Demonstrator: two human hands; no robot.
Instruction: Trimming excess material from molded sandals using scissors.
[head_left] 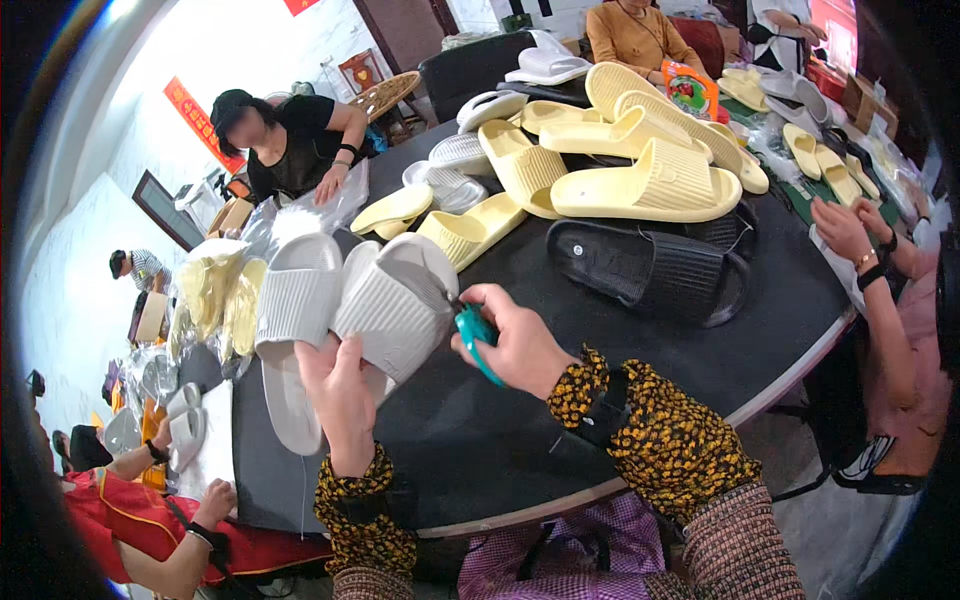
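Over the near part of the dark table, my left hand (338, 400) grips a light grey slide sandal (400, 320) with a ribbed strap, its thumb over the strap's lower edge. A second grey slide (297, 325) stands close against it on the left; whether my fingers also hold that one is hidden. My right hand (520, 345) is closed round teal-handled snips (476, 335). The dark tips of the snips are at the right edge of the held slide's strap. Just beyond my right hand lies a black slide (650, 265).
Yellow slides (645, 185) are heaped at the table's far middle. Bagged yellow slides (215, 290) lie at the left. Coworkers sit around: one in black (290, 140), one in red (170, 530), one in orange (640, 35), and another's hand (845, 230) at the right.
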